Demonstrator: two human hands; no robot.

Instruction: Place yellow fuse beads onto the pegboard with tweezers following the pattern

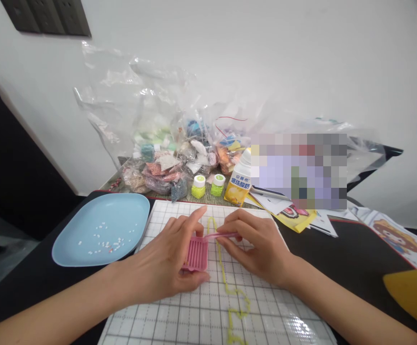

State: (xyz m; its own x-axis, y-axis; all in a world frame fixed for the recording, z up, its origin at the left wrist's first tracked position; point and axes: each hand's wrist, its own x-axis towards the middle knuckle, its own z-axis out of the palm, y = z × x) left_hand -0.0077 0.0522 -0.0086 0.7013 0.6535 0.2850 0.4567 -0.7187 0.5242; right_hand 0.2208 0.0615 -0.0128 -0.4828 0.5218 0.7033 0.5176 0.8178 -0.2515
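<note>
My left hand [165, 261] is closed around a small pink ridged tray [196, 253] that rests on a white gridded mat [208, 306]. Fingers and thumb clamp the tray's sides. My right hand [257, 244] pinches a thin pink pen-like tool [220, 235], whose tip points left over the tray's top edge. A line of yellow-green beads [230, 287] runs down the mat between and below the hands.
A light blue plate [86, 244] with scattered small white beads lies at the left. Behind the mat stand two green-capped bead jars [208, 186], a white bottle [240, 182] and clear bags of bead packets [172, 163]. Printed papers [395, 235] lie at the right, and a yellow object [413, 292] sits at the far right.
</note>
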